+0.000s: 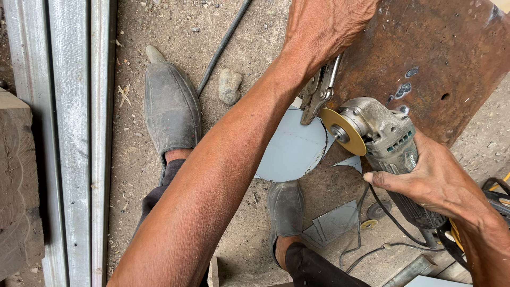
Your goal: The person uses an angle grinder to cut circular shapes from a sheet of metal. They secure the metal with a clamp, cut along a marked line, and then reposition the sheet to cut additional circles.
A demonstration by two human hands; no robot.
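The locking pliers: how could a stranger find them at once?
Start at the big rusty steel plate. On its left edge, under the left hand, hang silver locking pliers, clamping a grey sheet-metal disc. Unlike the angle grinder alongside, they have no yellow wheel.

Dusty dirt floor in daylight, a stone and black cable on it; steel bars lie at left.

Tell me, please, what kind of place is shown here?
Probably an outdoor metal workshop: a grey-green angle grinder with a yellow disc, a large rusty steel plate, long grey metal bars and bare dirt ground.
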